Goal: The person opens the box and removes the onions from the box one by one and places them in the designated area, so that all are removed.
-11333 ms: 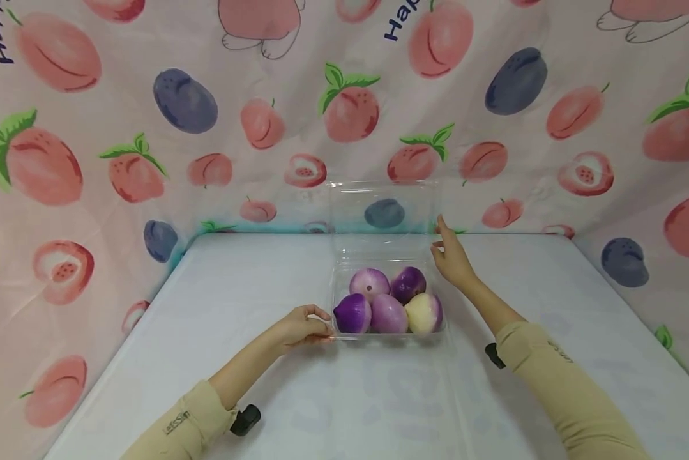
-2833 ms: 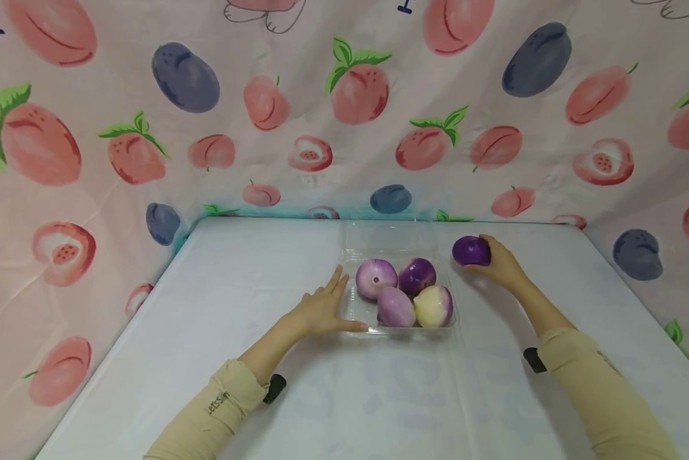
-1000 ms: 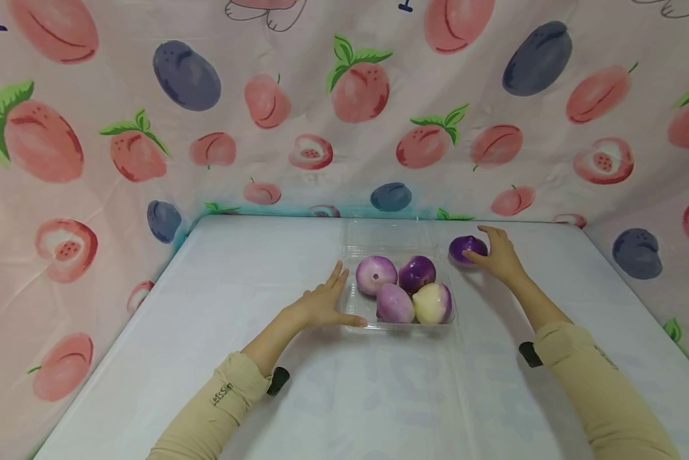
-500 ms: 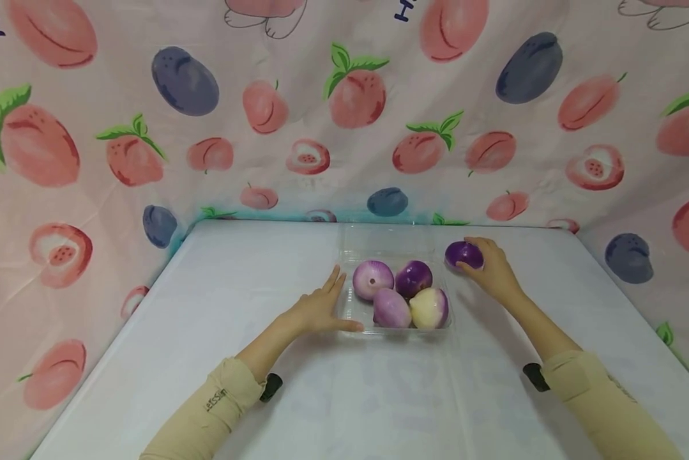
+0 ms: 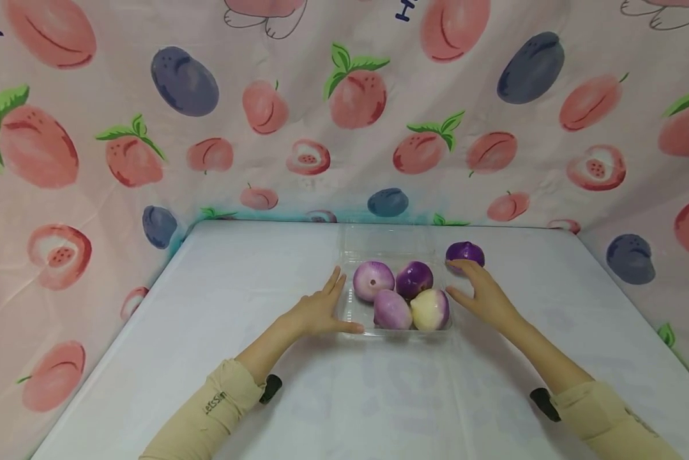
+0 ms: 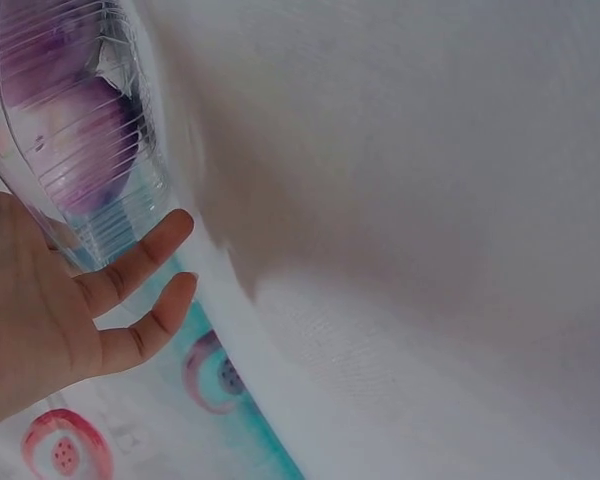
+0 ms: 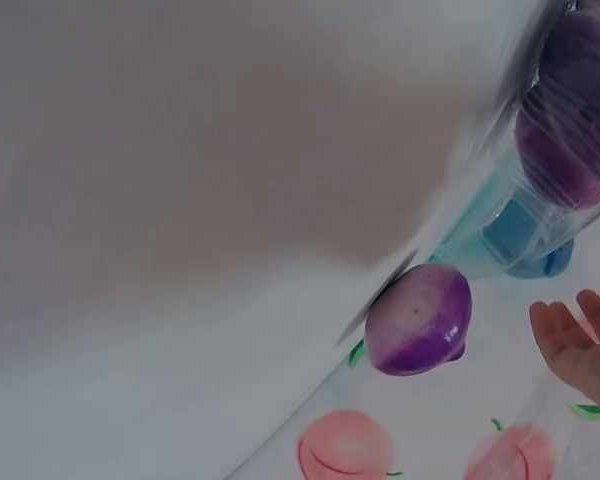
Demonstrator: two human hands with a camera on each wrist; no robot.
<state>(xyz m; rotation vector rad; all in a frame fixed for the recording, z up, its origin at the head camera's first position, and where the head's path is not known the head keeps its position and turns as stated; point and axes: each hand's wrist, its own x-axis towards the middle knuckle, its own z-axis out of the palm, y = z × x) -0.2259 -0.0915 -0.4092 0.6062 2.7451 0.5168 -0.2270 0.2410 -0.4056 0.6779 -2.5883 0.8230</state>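
Note:
A clear plastic clamshell box (image 5: 358,314) stands with its lid (image 5: 387,239) laid back behind it. In it lie several onions: a pale purple one (image 5: 373,281) and a dark purple one (image 5: 415,279) at the back, a mauve one (image 5: 393,310) and a yellow-white one (image 5: 428,310) in front. My left hand (image 5: 315,311) spreads its fingers along the box's left side, thumb at the front corner. A dark purple onion (image 5: 467,252) sits on the table right of the box. My right hand (image 5: 488,300) holds nothing, its relaxed fingers between that onion and the box's right side.
The table (image 5: 252,268) has a white cover. A fruit-patterned cloth (image 5: 298,76) hangs behind it and at both sides. Inside the box, the front left corner shows bare plastic.
Earlier, the dark purple onion was in the box's front left and the lid stood upright. My right hand has set that onion on the table, let go and moved toward the box.

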